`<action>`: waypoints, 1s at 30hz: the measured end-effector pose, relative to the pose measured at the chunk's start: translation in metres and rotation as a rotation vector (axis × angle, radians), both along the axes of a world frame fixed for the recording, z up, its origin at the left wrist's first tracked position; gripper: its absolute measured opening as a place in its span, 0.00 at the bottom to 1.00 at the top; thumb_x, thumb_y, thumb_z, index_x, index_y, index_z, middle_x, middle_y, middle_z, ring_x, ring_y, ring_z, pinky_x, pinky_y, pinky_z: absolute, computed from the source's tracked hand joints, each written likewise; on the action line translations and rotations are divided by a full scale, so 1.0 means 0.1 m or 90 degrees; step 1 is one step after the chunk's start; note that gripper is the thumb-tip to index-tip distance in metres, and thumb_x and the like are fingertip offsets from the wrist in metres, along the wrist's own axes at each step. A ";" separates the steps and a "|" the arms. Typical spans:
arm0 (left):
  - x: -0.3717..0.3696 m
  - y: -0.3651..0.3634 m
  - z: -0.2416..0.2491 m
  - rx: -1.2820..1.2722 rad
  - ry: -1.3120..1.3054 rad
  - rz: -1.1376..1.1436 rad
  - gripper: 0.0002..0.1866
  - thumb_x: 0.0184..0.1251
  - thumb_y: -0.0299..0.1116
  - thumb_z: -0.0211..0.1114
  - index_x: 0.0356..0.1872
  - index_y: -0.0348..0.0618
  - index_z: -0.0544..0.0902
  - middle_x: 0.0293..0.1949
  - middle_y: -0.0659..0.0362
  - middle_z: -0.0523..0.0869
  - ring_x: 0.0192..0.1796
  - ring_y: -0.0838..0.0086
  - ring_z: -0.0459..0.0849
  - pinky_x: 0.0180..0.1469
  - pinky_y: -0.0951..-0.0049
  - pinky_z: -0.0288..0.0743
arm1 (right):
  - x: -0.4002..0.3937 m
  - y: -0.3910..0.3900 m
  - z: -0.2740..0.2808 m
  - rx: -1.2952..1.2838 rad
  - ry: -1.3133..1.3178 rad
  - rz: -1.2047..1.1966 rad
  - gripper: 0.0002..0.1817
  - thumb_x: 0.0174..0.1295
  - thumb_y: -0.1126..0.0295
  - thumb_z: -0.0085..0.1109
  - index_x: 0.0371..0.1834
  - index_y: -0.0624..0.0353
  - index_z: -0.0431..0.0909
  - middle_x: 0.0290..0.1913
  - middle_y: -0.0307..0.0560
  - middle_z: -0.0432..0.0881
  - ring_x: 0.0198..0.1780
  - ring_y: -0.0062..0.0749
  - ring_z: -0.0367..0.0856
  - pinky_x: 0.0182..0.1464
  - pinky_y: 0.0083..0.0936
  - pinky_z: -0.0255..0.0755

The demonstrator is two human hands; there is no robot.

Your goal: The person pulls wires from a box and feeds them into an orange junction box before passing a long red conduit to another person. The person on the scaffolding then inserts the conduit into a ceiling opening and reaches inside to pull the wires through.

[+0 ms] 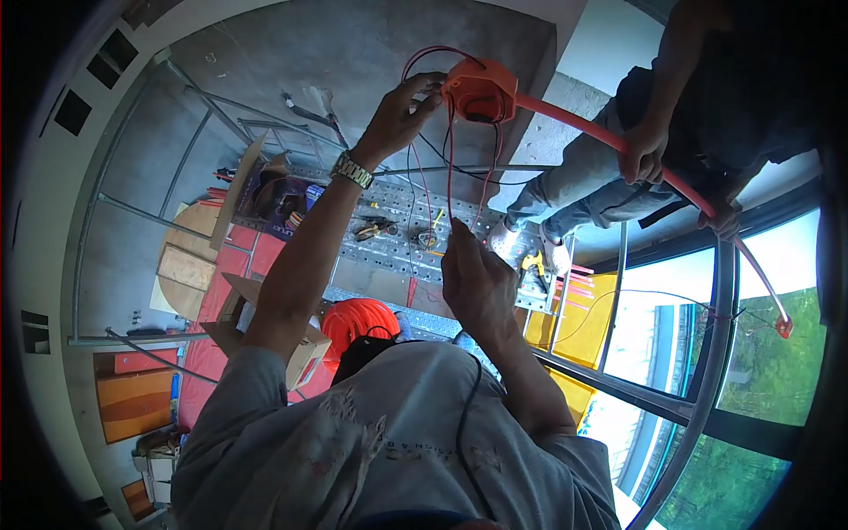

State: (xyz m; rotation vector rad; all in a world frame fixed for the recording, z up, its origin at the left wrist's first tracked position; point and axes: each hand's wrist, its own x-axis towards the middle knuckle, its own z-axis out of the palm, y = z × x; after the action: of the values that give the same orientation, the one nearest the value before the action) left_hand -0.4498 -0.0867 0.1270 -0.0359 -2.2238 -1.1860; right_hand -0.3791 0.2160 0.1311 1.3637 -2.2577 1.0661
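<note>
An orange junction box [505, 81] hangs overhead with red and dark wires coming out of it. My left hand [403, 115], a metal watch on its wrist, has its fingers closed at the left edge of the box. Below the box, my right hand [481, 281] pinches a red wire [451, 163] that runs down from the opening. A red conduit [574, 121] leaves the box's right side. Two hands of a co-worker [643, 152] grip that conduit farther along. Other thin wires loop down between my hands.
Metal scaffolding with a perforated platform [340, 208] lies below, carrying pliers [377, 230], a tape roll [426, 239] and a yellow tool [533, 262]. An orange helmet [358, 325] shows beneath my arms. Cardboard boxes [305, 362] stand lower left; windows [768, 353] line the right.
</note>
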 end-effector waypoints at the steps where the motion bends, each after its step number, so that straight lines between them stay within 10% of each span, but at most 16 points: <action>1: -0.01 0.00 0.00 0.002 0.004 -0.001 0.22 0.83 0.40 0.62 0.69 0.42 0.78 0.65 0.51 0.85 0.67 0.62 0.84 0.64 0.58 0.83 | -0.02 0.00 -0.03 -0.007 -0.006 -0.008 0.22 0.64 0.73 0.67 0.62 0.62 0.79 0.33 0.49 0.85 0.27 0.40 0.85 0.30 0.37 0.81; 30: -0.05 -0.04 -0.07 0.011 -0.014 -0.003 0.23 0.81 0.38 0.63 0.70 0.40 0.77 0.68 0.51 0.83 0.69 0.61 0.83 0.65 0.55 0.82 | -0.39 0.25 0.01 -0.034 0.018 -0.131 0.19 0.65 0.75 0.66 0.59 0.59 0.81 0.37 0.49 0.91 0.30 0.43 0.91 0.30 0.36 0.83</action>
State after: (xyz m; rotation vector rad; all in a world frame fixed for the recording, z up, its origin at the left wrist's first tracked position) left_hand -0.4551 -0.0909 0.1198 -0.0209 -2.2330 -1.2137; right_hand -0.4186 0.2411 0.1325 1.0905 -2.2727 1.0227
